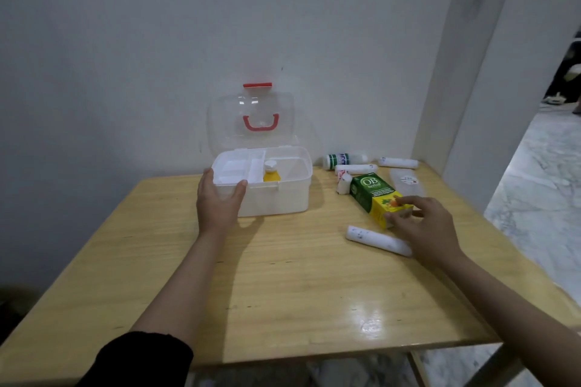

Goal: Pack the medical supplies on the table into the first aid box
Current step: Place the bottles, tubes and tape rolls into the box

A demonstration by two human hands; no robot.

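A light wooden table (283, 286) stands by a white wall. The left hand (218, 198) grips the front corner of the open white plastic first aid box (276, 198). The right hand (424, 226) pinches the near end of the green and yellow cardboard medicine box (372, 195), right of the first aid box.

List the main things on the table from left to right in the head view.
left hand → first aid box → yellow bottle inside it → green and yellow carton → right hand.
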